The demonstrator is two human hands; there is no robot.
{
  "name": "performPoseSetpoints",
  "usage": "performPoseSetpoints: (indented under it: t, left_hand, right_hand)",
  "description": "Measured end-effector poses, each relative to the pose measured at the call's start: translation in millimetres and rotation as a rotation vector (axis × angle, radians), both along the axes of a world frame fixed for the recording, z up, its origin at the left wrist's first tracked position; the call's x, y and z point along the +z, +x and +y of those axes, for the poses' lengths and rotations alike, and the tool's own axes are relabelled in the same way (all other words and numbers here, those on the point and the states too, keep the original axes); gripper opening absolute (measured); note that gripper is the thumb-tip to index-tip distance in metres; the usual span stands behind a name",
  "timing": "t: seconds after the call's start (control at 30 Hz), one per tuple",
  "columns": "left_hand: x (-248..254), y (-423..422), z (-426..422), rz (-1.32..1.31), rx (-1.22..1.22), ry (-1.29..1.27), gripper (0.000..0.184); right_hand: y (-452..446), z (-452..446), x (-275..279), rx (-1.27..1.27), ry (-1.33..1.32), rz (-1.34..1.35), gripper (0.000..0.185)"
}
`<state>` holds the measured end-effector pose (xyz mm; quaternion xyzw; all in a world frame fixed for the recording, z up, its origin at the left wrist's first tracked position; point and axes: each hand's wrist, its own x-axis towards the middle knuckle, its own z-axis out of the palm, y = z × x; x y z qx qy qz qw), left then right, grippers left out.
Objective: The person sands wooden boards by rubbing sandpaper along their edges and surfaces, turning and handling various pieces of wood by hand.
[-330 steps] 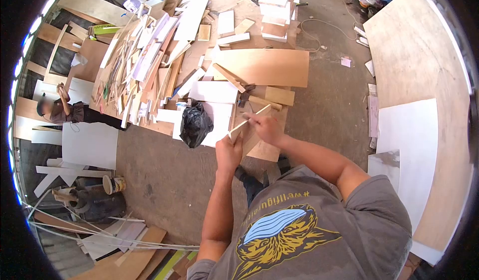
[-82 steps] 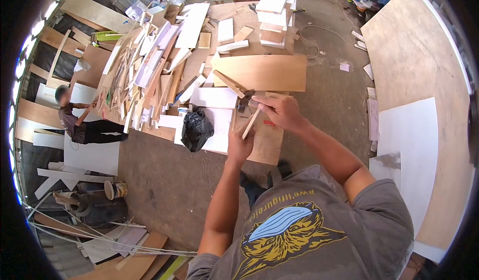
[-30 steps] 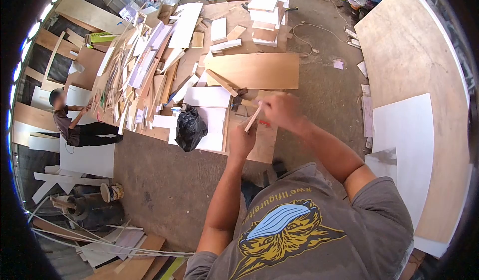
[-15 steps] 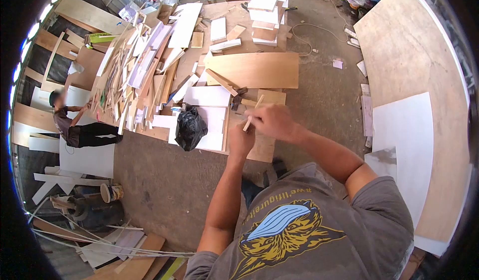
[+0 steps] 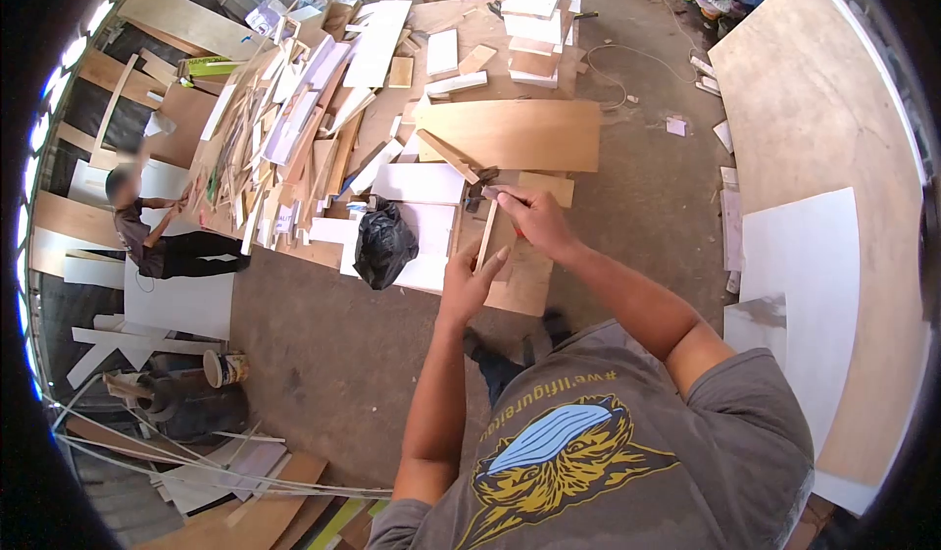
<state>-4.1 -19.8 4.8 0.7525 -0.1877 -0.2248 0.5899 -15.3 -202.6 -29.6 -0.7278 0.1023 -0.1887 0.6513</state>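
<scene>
I see L hand clamped on wood strip, R of blk bag; R hand further R, can't tell grip.

Head-worn view, wide, facing forward, downward

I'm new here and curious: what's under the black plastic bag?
A white board shows beside the black plastic bag and seems to run under it. The spot directly beneath is covered, so anything else there cannot be seen.

A slim, straight strip of pale wood slants between the hands.
</scene>
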Motion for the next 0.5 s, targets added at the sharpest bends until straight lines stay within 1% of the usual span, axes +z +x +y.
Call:
performPoseSetpoints:
  t: [0.1,0.2,0.27,0.3,0.37,0.4,0.5]
  left_hand:
    - [12.7,2.0,2.1,0.056,-0.129,0.019,0.039]
    - [37.6,3.5,-4.8,-0.011,-0.105,0.05,0.031]
    - [19.0,15.3,-7.1,-0.202,-0.073,0.282,0.034]
    - [17.4,19.0,-9.2,-0.3,-0.058,0.397,0.036]
    - [18.9,20.5,-10.1,-0.257,0.014,0.503,0.033]
    - [21.0,21.6,-11.3,-0.235,0.046,0.556,0.032]
    - [9.4,24.6,1.0,-0.37,0.021,0.616,0.034]
  right_hand:
    - [-1.6,11.0,6.0,0.014,0.063,0.081,0.029]
    - [0.5,16.9,-3.1,0.021,0.03,0.065,0.029]
    - [1.4,24.1,-14.3,0.048,-0.013,0.017,0.029]
    - [0.1,24.8,-11.3,0.093,-0.016,0.108,0.029]
    - [-4.9,21.7,-4.1,0.175,-0.022,0.293,0.029]
    - [-5.3,19.0,-1.9,0.202,0.003,0.266,0.028]
    - [-4.6,16.9,7.2,0.293,0.057,0.156,0.028]
